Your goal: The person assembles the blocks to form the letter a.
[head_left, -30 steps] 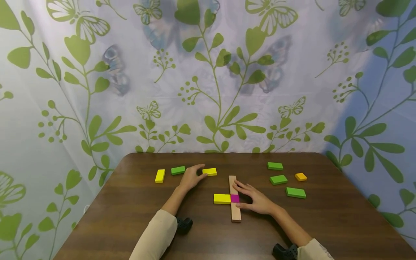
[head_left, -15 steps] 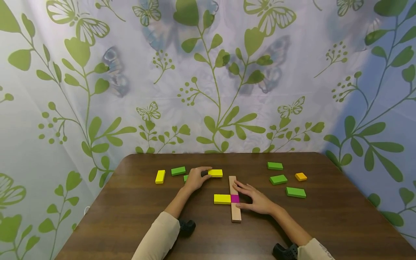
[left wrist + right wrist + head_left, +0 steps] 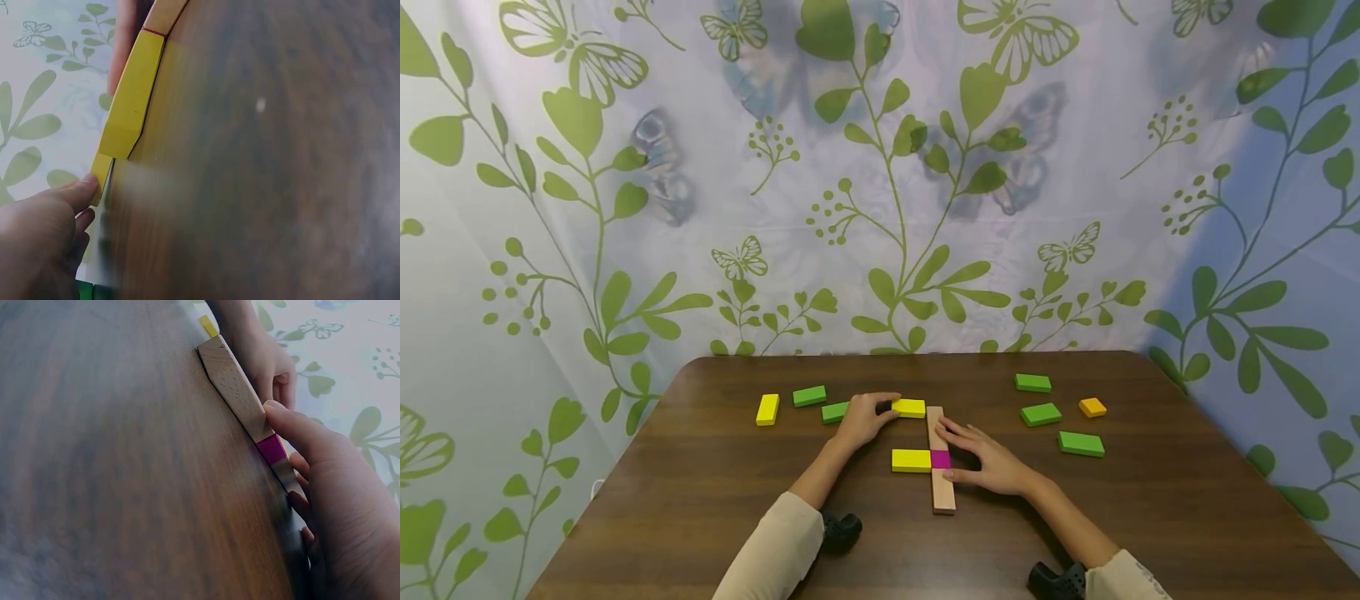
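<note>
My left hand (image 3: 862, 421) holds the left end of a yellow block (image 3: 912, 408) between thumb and fingers. The block's right end is close to the far plain wooden block (image 3: 937, 427). That block, a small magenta block (image 3: 940, 459) and a near plain wooden block (image 3: 943, 492) lie end to end in a line. A second yellow block (image 3: 911, 461) meets the magenta one from the left. My right hand (image 3: 996, 464) rests spread over the line's right side. In the right wrist view its thumb (image 3: 300, 428) touches the near wooden block (image 3: 234, 384); some fingers are hidden.
On the left lie a yellow block (image 3: 767, 409) and two green blocks, one (image 3: 809, 396) behind the other (image 3: 835, 412), which the left hand partly covers. Several green blocks (image 3: 1081, 443) and a small orange block (image 3: 1093, 407) lie right. A patterned curtain (image 3: 820, 275) hangs behind the table.
My left hand has slid the yellow block right and slightly nearer, towards the far wooden block. A green block it was covering now shows. The right hand has stayed in place.
</note>
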A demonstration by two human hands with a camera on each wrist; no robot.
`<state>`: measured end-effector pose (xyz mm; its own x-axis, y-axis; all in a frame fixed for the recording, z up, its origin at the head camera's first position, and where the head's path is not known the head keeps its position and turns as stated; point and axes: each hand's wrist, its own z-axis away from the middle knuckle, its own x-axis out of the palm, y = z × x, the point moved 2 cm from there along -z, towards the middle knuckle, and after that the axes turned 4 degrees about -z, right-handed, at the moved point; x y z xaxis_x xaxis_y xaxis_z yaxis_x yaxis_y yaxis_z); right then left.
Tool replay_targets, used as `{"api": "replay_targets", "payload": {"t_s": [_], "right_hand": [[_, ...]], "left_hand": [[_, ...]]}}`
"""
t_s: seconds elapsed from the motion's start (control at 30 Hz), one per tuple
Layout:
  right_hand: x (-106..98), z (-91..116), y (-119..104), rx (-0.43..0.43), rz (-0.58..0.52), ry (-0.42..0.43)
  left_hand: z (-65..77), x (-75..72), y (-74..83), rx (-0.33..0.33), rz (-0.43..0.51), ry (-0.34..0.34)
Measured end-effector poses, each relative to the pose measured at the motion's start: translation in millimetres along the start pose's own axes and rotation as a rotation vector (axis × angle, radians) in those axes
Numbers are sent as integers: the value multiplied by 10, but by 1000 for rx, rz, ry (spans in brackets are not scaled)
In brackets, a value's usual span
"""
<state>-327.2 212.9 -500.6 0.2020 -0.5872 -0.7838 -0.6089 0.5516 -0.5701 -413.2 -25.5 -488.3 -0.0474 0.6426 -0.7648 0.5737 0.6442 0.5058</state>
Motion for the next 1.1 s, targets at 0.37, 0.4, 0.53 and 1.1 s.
{"api": "replay_targets", "payload": {"t_s": [0.37,0.4,0.53,1.1], "right_hand": [[19,-3,10,-3,0,-1],[21,-3,12,-3,-1,-2],[23,-6,15,-3,1,-3],[1,-5,26,-9,-2,4]], "left_hand": [[27,3,3,12,-17,3],[33,-8,-5,22,-11,12],[82,-114,-45,36,46,50],[556,-618,-593,-74,0,194]]}}
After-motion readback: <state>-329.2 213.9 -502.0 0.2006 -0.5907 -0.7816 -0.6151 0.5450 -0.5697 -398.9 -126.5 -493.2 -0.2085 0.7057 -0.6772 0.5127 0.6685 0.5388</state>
